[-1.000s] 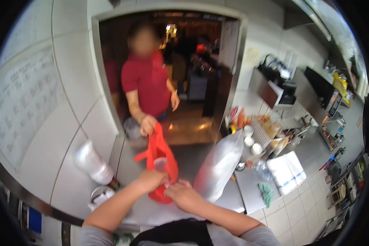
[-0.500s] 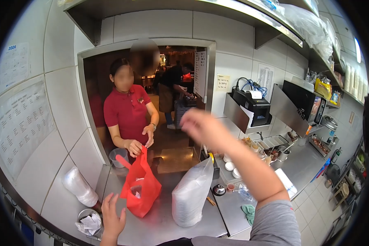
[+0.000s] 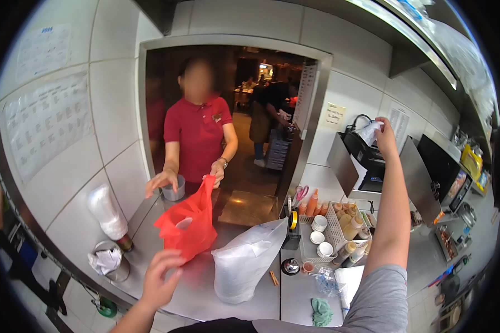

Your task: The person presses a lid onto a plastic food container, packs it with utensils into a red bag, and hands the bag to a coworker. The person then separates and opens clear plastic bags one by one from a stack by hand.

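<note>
At the right, my right hand (image 3: 386,137) is raised to a black receipt printer (image 3: 370,162), its fingers closed on the white receipt paper (image 3: 368,133) at the printer's top. My left hand (image 3: 162,277) hovers over the steel counter, fingers apart and holding nothing, close to the lower side of a red bag (image 3: 193,236). A co-worker's hand (image 3: 218,173) grips the top of that bag from across the counter. Right of it stands a translucent plastic bag (image 3: 241,266) packed with something white.
The co-worker's other hand (image 3: 164,180) is by a clear plastic container (image 3: 174,188). Around the counter are a metal tin with crumpled paper (image 3: 106,261), a call bell (image 3: 290,266), a clothespin (image 3: 274,277), a green cloth (image 3: 321,312), sauce bottles (image 3: 351,226) and white cups (image 3: 317,237).
My right hand has reached up and right to the printer's paper. The co-worker's one hand has left the red bag; the other now holds its top. The view has shifted.
</note>
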Motion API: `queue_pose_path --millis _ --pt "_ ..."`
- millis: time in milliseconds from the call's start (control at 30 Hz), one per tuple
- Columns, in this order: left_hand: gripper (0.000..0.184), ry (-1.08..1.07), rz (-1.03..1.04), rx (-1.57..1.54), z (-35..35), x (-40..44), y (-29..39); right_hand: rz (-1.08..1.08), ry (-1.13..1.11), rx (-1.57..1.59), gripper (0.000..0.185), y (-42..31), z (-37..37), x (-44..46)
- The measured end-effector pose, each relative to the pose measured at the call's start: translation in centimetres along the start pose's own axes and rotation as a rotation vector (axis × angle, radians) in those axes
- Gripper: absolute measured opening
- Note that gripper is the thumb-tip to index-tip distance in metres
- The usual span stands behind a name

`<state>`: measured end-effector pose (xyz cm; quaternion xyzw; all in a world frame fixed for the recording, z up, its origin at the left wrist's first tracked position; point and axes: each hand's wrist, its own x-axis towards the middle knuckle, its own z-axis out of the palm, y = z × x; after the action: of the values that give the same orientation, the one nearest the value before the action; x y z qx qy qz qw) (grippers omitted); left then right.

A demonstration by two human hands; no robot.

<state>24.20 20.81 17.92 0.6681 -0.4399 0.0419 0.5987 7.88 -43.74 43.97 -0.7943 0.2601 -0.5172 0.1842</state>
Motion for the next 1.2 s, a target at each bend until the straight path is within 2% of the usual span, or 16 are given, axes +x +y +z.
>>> queue_pose_path --millis 67,100,167,267,367,433,467,600,700,767,833,933,967,1033,1133,1200 --pt "0.022 -0.094 0.052 -0.365 2.8 5.4 1.2 -0.110 -0.117 0.053 0.038 -5.0 1.3 -1.4" --pt "0.030 -0.188 -0.143 -0.568 4.3 8.2 3.9 -0.209 -0.206 0.107 0.038 -7.5 2.5 -2.2" --pt "0.053 -0.308 -0.274 -0.897 7.9 14.0 4.6 -0.230 -0.493 0.385 0.038 -11.4 5.5 -4.1" --pt "0.096 -0.309 -0.502 -1.281 12.0 20.8 4.5 -0.243 -0.868 0.468 0.037 -17.8 10.4 -9.4" --pt "0.082 -0.198 -0.520 -1.416 12.3 23.3 3.3 -0.228 -1.187 0.553 0.036 -21.8 15.4 -14.3" --pt "0.060 0.137 -0.286 -1.326 13.0 23.3 0.9 -0.145 -1.328 0.742 0.034 -22.9 18.7 -16.6" --pt "0.043 0.105 -0.283 -1.477 12.3 22.8 -0.8 -0.138 -1.373 0.792 0.032 -23.6 20.2 -17.5" --pt "0.030 0.398 -0.289 -1.426 6.4 19.2 -5.4 0.011 -1.540 0.812 0.022 -25.5 25.2 -19.5" --pt "0.019 0.694 -0.323 -1.182 -0.1 15.2 -8.9 -0.157 -1.708 0.560 0.015 -26.2 30.5 -20.6" --pt "0.019 0.741 -0.284 -1.055 -4.1 12.2 -9.6 -0.455 -1.605 0.172 0.017 -26.9 34.4 -21.9" --pt "0.019 0.783 -0.247 -0.929 -6.8 9.8 -10.0 -0.566 -1.543 0.144 0.019 -26.4 39.4 -23.6" --pt "0.021 0.775 -0.239 -0.754 -9.1 6.0 -10.5 -1.100 -1.216 -0.080 0.028 -23.9 47.3 -27.0" --pt "0.021 0.805 -0.245 -0.747 -9.7 5.1 -10.5 -0.994 -1.556 -0.203 0.028 -23.9 49.2 -28.1" --pt "0.022 0.730 -0.193 -0.698 -10.9 3.5 -10.5 -0.740 -1.738 -0.387 0.028 -22.7 51.2 -32.0" --pt "0.027 0.737 -0.141 -0.617 -12.4 1.8 -10.1 -1.011 -1.552 -0.064 0.029 -20.9 52.1 -34.0" --pt "0.034 0.696 -0.080 -0.549 -13.2 0.4 -10.9 -1.108 -1.608 -0.440 0.030 -27.8 48.9 -31.4"
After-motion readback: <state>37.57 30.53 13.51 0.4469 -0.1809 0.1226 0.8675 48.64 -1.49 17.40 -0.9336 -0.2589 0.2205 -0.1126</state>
